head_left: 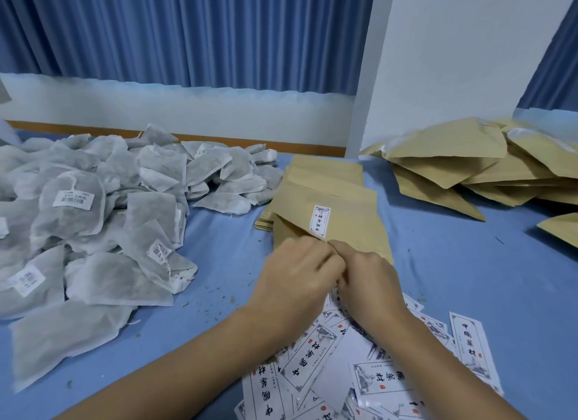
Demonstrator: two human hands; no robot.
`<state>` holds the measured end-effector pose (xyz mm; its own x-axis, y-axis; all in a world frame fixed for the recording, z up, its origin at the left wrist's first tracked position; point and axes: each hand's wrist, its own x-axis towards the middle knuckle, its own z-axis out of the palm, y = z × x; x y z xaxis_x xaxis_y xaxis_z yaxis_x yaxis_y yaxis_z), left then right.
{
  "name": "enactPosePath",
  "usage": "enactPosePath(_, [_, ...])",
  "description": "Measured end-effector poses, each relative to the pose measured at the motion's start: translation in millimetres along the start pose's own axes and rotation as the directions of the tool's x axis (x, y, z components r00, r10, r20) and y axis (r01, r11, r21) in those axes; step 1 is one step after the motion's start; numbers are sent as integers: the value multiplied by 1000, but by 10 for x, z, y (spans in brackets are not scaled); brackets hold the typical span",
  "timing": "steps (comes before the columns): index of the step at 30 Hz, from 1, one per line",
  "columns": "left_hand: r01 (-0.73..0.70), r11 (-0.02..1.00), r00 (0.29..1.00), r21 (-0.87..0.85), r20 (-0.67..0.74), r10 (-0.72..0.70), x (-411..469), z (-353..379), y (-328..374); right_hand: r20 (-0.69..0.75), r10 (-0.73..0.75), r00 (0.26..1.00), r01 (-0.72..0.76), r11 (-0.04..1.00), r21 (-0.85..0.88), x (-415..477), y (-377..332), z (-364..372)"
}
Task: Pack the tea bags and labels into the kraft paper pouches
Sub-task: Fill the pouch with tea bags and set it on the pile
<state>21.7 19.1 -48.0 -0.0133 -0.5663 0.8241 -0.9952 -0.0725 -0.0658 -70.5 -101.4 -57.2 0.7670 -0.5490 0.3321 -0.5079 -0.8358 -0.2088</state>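
A flat kraft paper pouch point(353, 228) lies at the table's middle with a small white label point(320, 221) stuck on its face. My left hand point(297, 272) and my right hand point(366, 275) meet at its near edge, and both pinch the pouch mouth with curled fingers. Under it lies a stack of flat kraft pouches point(325, 175). A big heap of grey tea bags point(103, 207) with white tags covers the left of the table. Loose printed paper labels point(369, 369) are strewn at the near edge beneath my forearms.
A pile of kraft pouches point(475, 166) lies at the back right, against a white wall. The table has a blue cloth point(453, 282) with tea crumbs scattered on it. Blue curtains hang behind the table.
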Motion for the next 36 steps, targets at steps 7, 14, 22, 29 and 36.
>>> enactPosePath(7, [48,991,940,126,329,-88,-31,39,118,-73,1,997,8,992,127,11,23,-4])
enactPosePath(14, [94,925,726,369,610,-317,34,57,158,-378,182,908,1,900,436,10,42,12])
enactPosePath(22, [692,712,354,119,804,-478,500,332,-192,-581,-48,813,246,931,268,-42,-14,-37])
enactPosePath(29, [920,390,327,-41,631,-704,461,573,-656,-712,-92,696,325,925,198,-12,-77,-50])
enactPosePath(36, [693,714,531,-98,740,-414,554,671,-522,-371,144,917,35,900,435,1,49,77])
